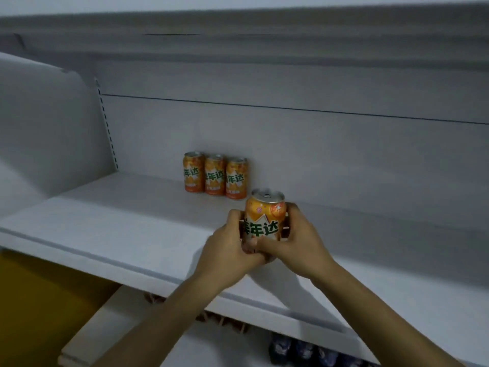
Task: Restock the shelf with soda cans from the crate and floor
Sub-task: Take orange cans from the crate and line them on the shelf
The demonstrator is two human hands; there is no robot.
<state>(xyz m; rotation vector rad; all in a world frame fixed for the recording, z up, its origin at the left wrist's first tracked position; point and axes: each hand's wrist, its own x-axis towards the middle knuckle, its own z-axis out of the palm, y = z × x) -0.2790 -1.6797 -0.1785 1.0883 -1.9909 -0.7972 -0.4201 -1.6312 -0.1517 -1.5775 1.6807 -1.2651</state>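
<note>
On white shelf (105,229), three orange cans (214,176)

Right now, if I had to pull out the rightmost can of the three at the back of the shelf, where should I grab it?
Probably wrap the middle of the rightmost can from the front right. It stands upright, the middle can crowds its left, and the wall is close behind. Your left hand and right hand both hold the fourth can.
</note>
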